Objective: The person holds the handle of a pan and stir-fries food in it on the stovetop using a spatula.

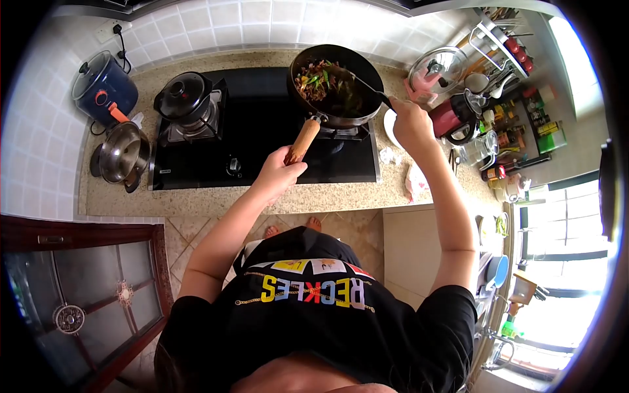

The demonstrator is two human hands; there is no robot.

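Observation:
A dark wok [360,64] sits over the right side of the black gas hob. My left hand [278,174] is closed around its wooden handle [303,141]. Inside the wok, chopped food [316,82] with brown and green pieces lies mostly towards the left, and the bottom looks dark and glossy. In my right hand [412,123], the fingers are wrapped round the dark handle of a spatula [369,88]. The spatula reaches over the wok's right rim, and its head is down among the food, partly hidden.
On the left burner stands a lidded black pot [181,93]. A steel pan [122,152] and a blue rice cooker [105,85] are further left. To the right are a white plate [391,128], a glass lid [438,67], a red-and-black appliance [449,116] and several bottles.

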